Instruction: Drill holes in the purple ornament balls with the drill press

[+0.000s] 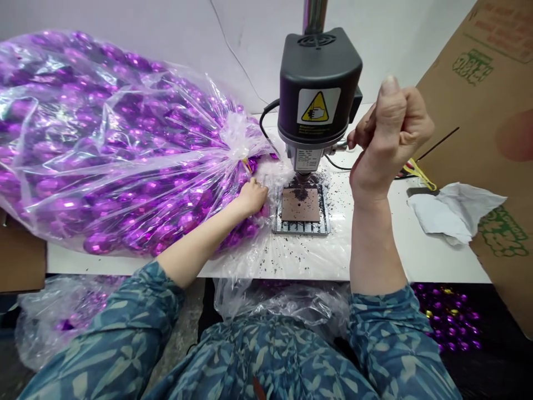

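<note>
Facing a wall (175, 33), the white table (387, 244) holds a drill (320, 66).

Pale wall (166, 33), 1 white table (433, 262), bright light

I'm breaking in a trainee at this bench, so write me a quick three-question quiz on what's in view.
1. True or false: the right hand is pressed flat on the table.
2. Which is nearest the left hand?
A) the crumpled white paper
B) the large bag of shiny purple balls
C) the cardboard with green print
3. Fill in: the warning label on the black machine shows a hand inside a yellow ____.

Key:
1. False; it is raised beside the machine, fingers curled.
2. B
3. triangle
</note>
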Demonstrator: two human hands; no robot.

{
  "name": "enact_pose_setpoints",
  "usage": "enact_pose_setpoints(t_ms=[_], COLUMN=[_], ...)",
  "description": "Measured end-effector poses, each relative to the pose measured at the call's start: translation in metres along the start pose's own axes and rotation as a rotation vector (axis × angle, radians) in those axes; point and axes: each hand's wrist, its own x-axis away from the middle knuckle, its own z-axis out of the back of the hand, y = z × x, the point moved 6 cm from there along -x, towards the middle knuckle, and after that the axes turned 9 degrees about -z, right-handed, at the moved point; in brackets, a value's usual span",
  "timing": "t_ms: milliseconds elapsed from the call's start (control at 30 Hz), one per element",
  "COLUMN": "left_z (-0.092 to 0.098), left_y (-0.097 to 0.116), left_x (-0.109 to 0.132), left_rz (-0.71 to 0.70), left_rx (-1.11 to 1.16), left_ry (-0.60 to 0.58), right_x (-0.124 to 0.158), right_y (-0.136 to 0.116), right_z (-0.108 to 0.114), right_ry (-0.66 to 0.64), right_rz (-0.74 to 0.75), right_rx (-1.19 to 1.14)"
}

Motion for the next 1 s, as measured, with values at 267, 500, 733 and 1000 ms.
enact_pose_setpoints(t_ms=[267, 500, 733, 1000], left_z=[0.052, 0.043, -0.033, -0.045], left_y=[0.040, 0.113, 0.087, 0.058], left_x=[0.032, 0.073, 0.052, 0.045], left_rz=[-0.080, -0.005, 0.263, 0.265], left_rx=[0.041, 0.832, 1.320, 1.060], left_ry=[0.061, 0.251, 0.214, 0.460], right_x=[0.000, 0.001, 0.002, 0.004], right_y=[-0.001, -0.010, -0.006, -0.008], right_z=[0.000, -0.001, -0.001, -0.001], right_ry=[-0.021, 0.005, -0.018, -0.039], right_rz=[0.026, 0.038, 0.025, 0.021], right_rx=[0.006, -0.054, -0.010, -0.031])
